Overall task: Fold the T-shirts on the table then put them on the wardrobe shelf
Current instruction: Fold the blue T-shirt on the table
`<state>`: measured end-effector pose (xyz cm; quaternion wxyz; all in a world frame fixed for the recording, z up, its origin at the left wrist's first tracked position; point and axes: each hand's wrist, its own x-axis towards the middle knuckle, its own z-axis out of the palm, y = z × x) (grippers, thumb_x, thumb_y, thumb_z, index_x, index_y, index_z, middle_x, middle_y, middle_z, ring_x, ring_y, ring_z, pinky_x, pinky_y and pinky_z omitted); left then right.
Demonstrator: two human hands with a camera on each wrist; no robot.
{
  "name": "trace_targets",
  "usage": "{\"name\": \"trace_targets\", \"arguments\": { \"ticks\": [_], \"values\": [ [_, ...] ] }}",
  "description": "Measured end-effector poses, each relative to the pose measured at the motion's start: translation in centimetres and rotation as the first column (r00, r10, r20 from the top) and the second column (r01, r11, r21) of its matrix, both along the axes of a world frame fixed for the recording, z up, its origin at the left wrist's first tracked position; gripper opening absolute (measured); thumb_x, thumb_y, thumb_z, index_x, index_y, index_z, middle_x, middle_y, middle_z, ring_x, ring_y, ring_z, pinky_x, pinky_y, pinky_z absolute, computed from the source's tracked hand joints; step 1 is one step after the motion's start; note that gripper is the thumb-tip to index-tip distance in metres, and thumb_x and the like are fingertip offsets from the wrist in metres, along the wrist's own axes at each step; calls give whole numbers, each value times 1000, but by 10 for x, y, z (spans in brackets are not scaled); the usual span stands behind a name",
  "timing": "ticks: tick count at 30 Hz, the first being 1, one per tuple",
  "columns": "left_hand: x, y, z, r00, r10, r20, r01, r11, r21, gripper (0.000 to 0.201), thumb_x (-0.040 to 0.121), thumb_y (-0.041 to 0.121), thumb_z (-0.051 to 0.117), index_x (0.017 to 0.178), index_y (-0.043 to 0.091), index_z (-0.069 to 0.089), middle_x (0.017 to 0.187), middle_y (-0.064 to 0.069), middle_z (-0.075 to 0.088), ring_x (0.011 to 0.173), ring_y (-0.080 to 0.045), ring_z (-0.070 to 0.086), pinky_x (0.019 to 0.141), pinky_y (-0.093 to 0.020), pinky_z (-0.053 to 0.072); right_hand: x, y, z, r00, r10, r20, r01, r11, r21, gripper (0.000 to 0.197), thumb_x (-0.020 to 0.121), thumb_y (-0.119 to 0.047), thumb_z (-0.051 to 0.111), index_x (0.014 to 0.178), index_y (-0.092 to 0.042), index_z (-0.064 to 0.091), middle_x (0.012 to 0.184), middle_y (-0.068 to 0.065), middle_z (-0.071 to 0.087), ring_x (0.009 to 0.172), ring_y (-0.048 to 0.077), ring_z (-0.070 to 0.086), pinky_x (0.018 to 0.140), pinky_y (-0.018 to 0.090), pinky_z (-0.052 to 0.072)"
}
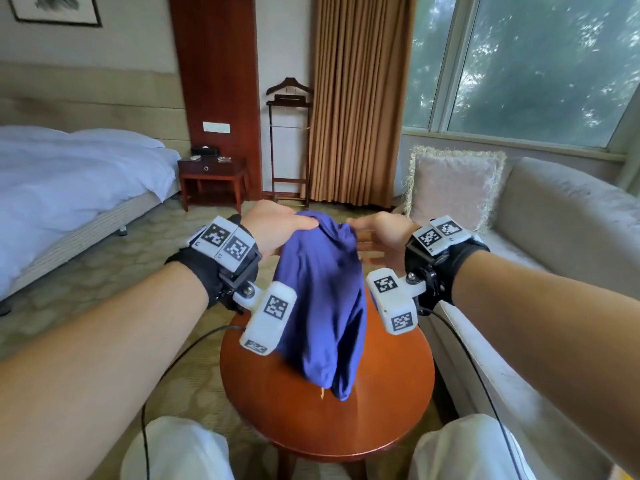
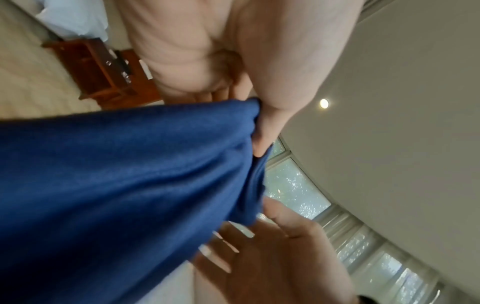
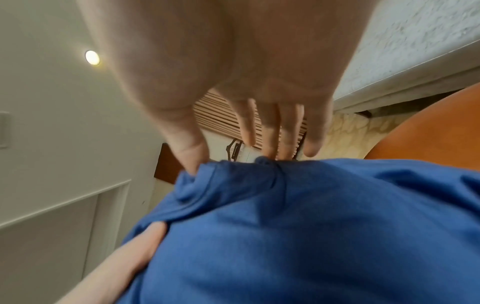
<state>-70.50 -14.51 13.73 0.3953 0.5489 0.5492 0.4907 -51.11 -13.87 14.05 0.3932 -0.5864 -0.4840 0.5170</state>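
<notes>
A blue T-shirt (image 1: 322, 299) hangs bunched above the round wooden table (image 1: 381, 410), its lower end touching the tabletop. My left hand (image 1: 277, 225) grips the shirt's top edge, thumb and curled fingers pinching the fabric (image 2: 155, 174) in the left wrist view. My right hand (image 1: 375, 237) is just to the right of the shirt with straight, spread fingers (image 3: 262, 127) reaching toward the cloth (image 3: 298, 226); the thumb tip touches its folded edge. No other T-shirt shows.
A grey sofa (image 1: 554, 244) with a fringed cushion (image 1: 453, 185) stands close on the right of the table. A bed (image 1: 69, 181), a nightstand (image 1: 211, 174) and a valet stand (image 1: 289, 143) are farther back on the carpet. My knees (image 1: 173, 448) flank the table's near edge.
</notes>
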Motion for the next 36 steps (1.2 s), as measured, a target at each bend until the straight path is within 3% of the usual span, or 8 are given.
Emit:
{"name": "trace_targets", "arguments": {
  "ticks": [4,11,14,17,24,29,33,36],
  "values": [
    [11,-4,6,938,-46,344,79,993,-83,12,91,1,62,99,-8,64,97,-20,69,81,-23,71,57,-26,58,-18,-4,-3,999,40,19,-39,999,-32,63,51,-23,78,109,-12,57,100,7,52,85,24,50,74,34,43],
    [24,-1,18,744,-75,664,179,980,-89,11,98,5,53,90,-1,57,95,-18,55,80,-21,61,55,-20,58,-13,-19,0,942,321,93,-314,946,-82,30,68,-35,79,88,-19,64,90,-1,63,81,17,56,75,32,42],
    [24,-6,19,770,-204,604,302,951,-65,16,98,12,56,100,-3,61,93,-15,63,82,-17,67,65,-18,58,-17,-11,-3,964,166,207,-183,981,70,33,76,-22,77,106,-9,68,101,4,71,92,20,64,88,39,49],
    [20,-10,16,826,-221,519,297,952,-69,18,96,18,59,109,5,64,101,-13,71,85,-17,72,68,-23,60,-14,-10,2,988,28,151,-49,989,136,8,77,0,64,83,-5,66,84,13,65,79,25,58,75,37,48],
    [14,-16,-6,922,-356,154,379,912,-155,64,76,-10,70,120,35,59,141,4,48,128,-19,48,109,-51,36,0,-7,11,986,2,-169,13,996,93,35,62,-9,60,97,-6,62,103,19,63,92,33,64,88,51,54],
    [34,-15,-14,943,-332,-36,334,939,84,84,57,-9,81,130,24,57,126,2,63,119,-17,58,101,-40,49,-3,-15,20,979,28,-200,0,990,140,22,80,3,51,70,1,70,80,17,71,70,22,66,76,26,55],
    [45,-18,-2,960,-235,-155,268,931,249,57,76,-16,65,118,22,62,92,10,67,77,13,62,71,-4,45,5,-23,22,942,275,-191,-269,961,59,36,82,-14,50,111,1,65,103,16,69,93,28,64,91,34,53],
    [49,-14,-2,986,-86,-140,124,948,292,30,82,-4,57,88,21,73,72,9,66,67,3,58,62,-6,42,9,-34,21,900,415,-137,-413,910,44,34,82,-14,61,113,-4,65,108,14,69,93,25,68,83,32,56]
  ]
}}
